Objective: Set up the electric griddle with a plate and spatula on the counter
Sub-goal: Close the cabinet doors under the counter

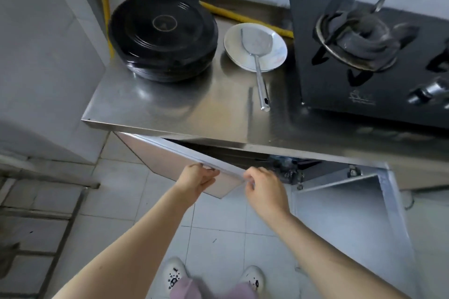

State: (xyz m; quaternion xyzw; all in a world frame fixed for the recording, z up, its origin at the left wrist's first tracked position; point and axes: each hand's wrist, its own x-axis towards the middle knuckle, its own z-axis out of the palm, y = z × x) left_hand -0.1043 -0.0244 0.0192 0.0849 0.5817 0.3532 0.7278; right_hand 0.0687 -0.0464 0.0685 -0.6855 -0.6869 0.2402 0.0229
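The round black electric griddle (162, 34) sits closed at the back left of the steel counter (170, 104), its black cord running up the wall. To its right lies a white plate (274, 53) with a metal spatula (257, 51) resting on it, blade on the plate and handle pointing toward the counter's front edge. Below the counter, my left hand (198, 178) and my right hand (263, 188) both grip the top edge of a cabinet door (175, 165) that stands ajar.
A black glass gas stove (364, 60) with burner and knobs fills the counter's right side. A yellow gas hose (243, 18) runs along the back wall. A second cabinet door (345, 201) hangs open at lower right. White floor tiles, my shoes and a metal rack at left lie below.
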